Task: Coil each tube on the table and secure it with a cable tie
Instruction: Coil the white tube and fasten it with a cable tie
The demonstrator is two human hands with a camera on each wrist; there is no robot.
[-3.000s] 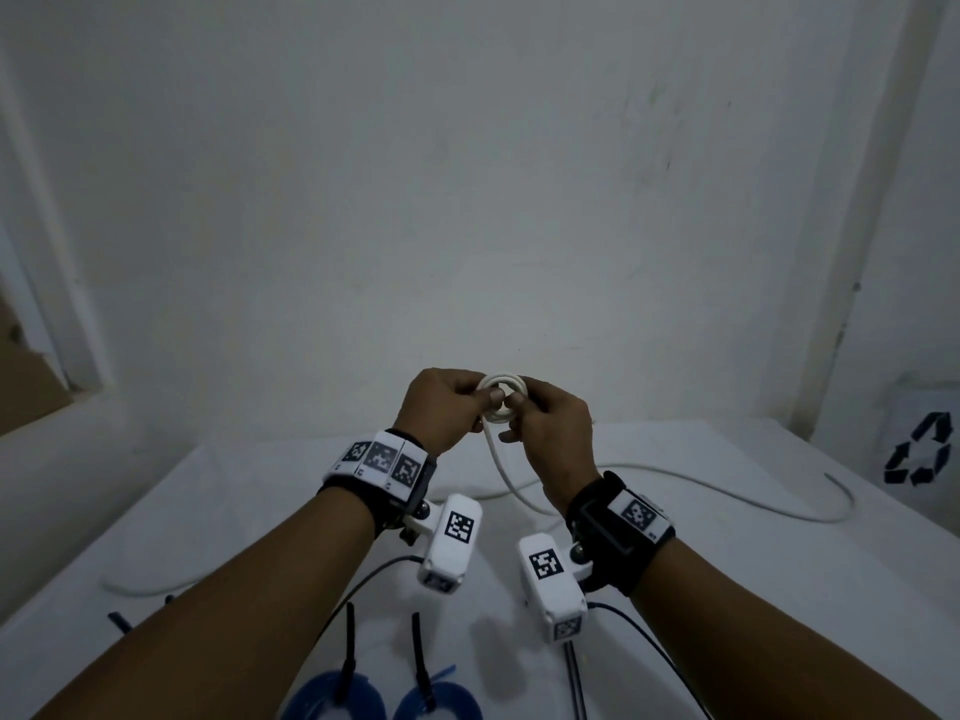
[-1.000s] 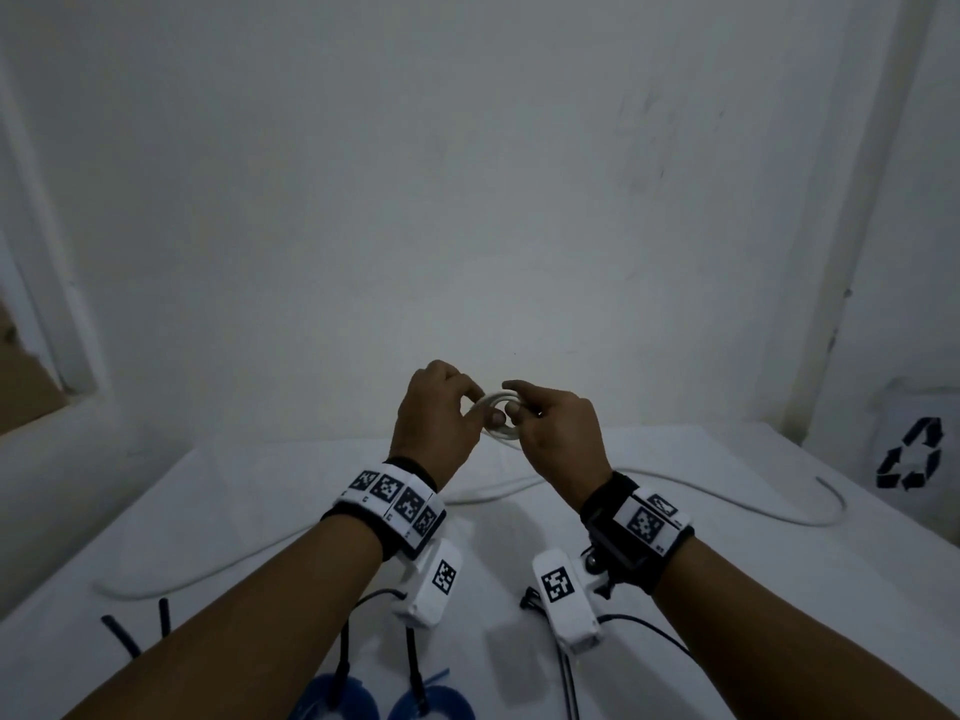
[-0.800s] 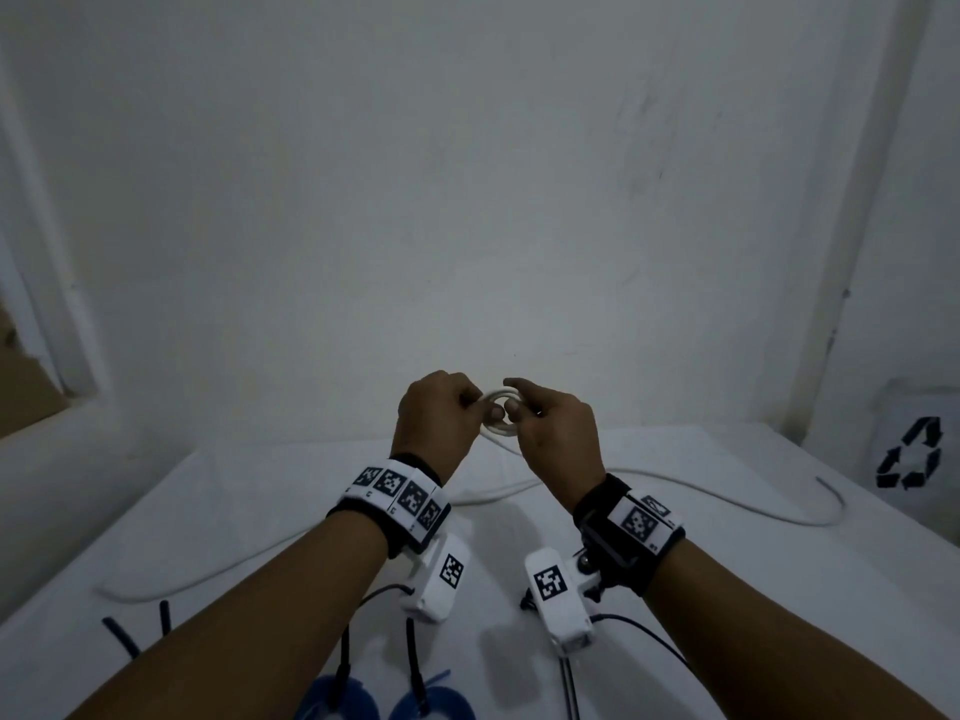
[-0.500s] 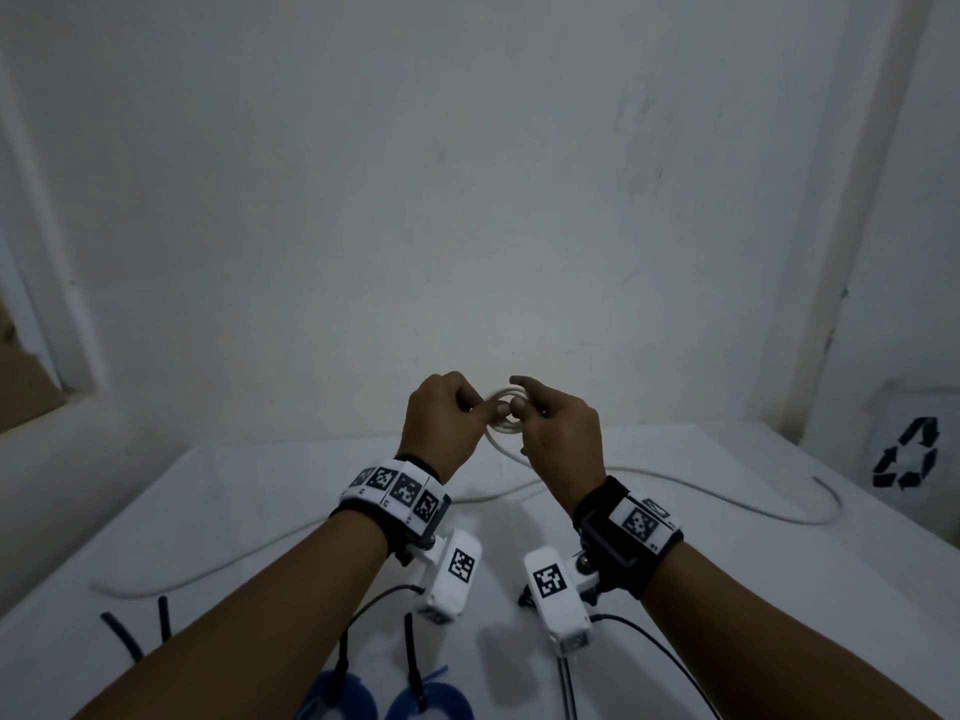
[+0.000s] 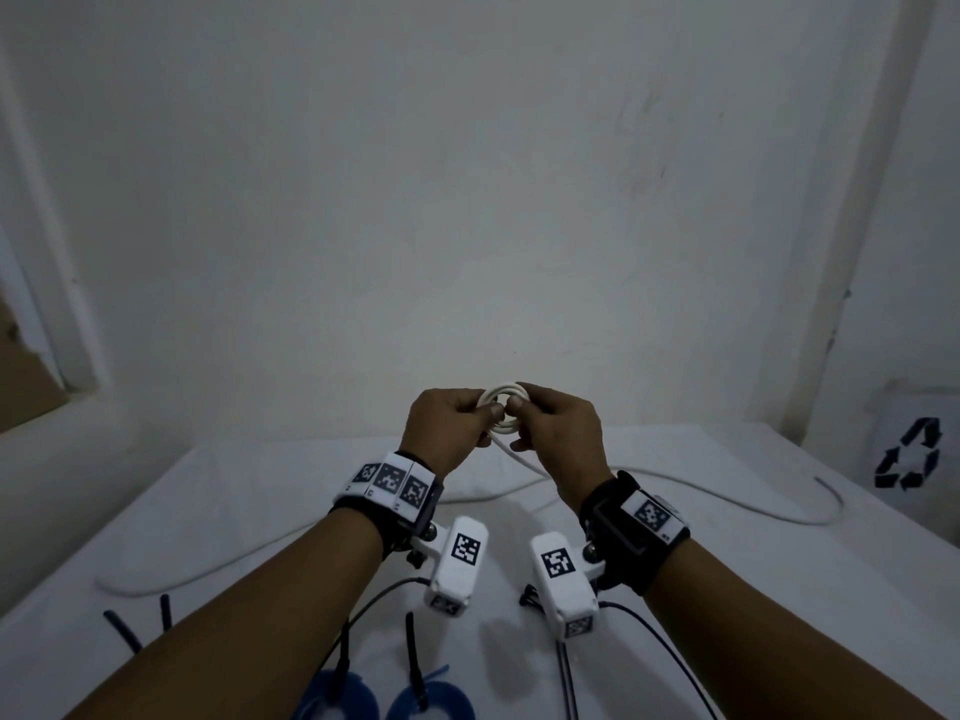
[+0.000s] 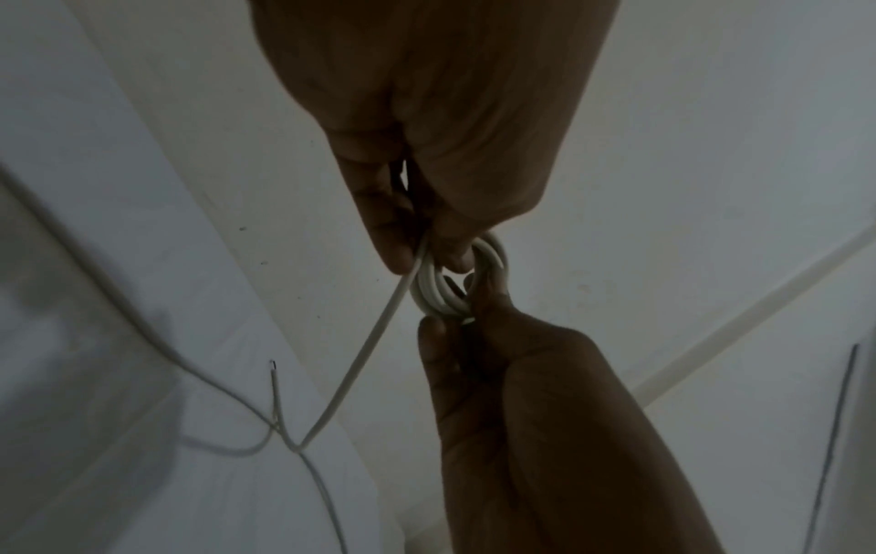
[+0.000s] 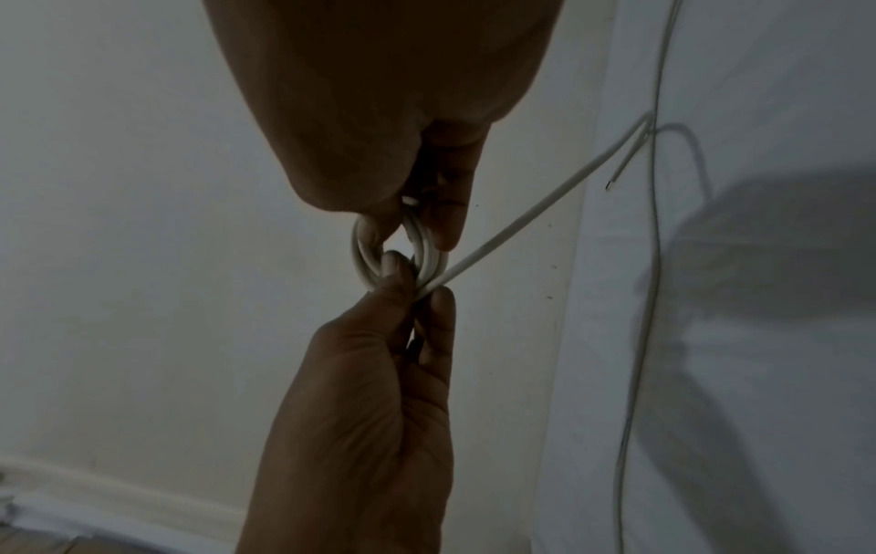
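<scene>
A small coil of white tube [image 5: 501, 406] is held up above the table between both hands. My left hand [image 5: 491, 410] pinches its left side with thumb and fingers, and my right hand [image 5: 514, 415] pinches its right side. In the left wrist view the left hand [image 6: 429, 258] grips the coil [image 6: 493, 253], and the free tube [image 6: 360, 360] runs down to the table. In the right wrist view the right hand [image 7: 410, 232] holds the coil [image 7: 360, 262] from above. The loose tube [image 5: 779, 514] lies across the table. Two black cable ties [image 5: 122, 631] lie at the front left.
Two blue coils [image 5: 337, 704] bound with black ties lie at the table's front edge, under my forearms. The white table [image 5: 675, 589] stands against a wall. A box with a recycling sign [image 5: 909, 459] stands at the right. Thin black camera cables [image 5: 649, 631] hang from my wrists.
Both hands kept hold of the coil and turned it between their fingers at about the same height. The free tube now hangs straight down from under the coil.
</scene>
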